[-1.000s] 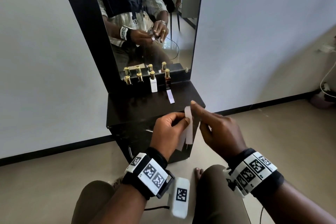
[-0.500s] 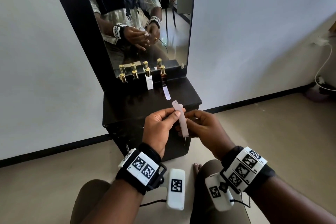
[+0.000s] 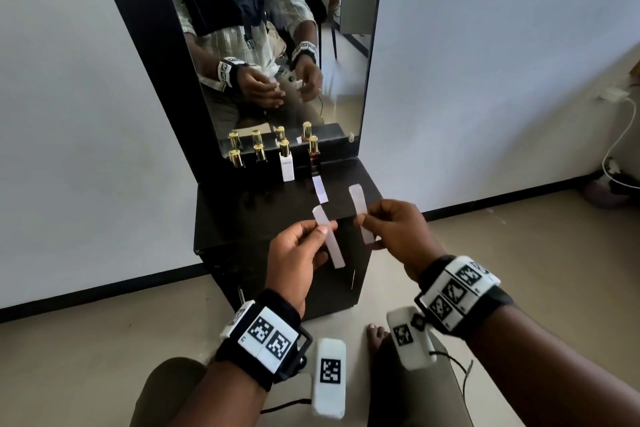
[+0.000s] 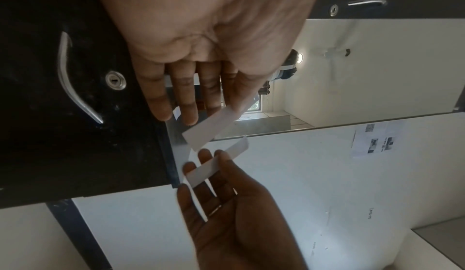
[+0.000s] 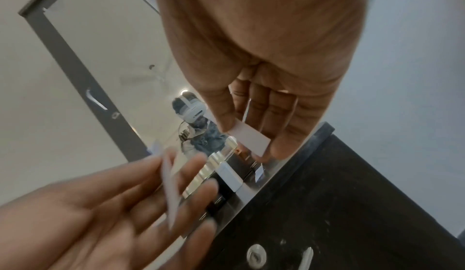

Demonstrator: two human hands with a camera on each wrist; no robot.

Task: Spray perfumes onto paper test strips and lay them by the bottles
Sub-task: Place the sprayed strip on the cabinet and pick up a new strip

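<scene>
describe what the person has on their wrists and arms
Each wrist carries a black band topped with white blocks printed with black square codes. A white camera pod with its own code hangs under each wrist, trailing a thin black cable. Forearms are bare, no sleeves.

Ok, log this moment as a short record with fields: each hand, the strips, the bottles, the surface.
left hand: pinches one paper strip
right hand: pinches a second strip
laid strip: flat on the cabinet top, in front of the dark bottle
white bottle: upright, no strip by it
other bottles: two more gold-capped ones to the left, by the mirror
surface: black cabinet
</scene>
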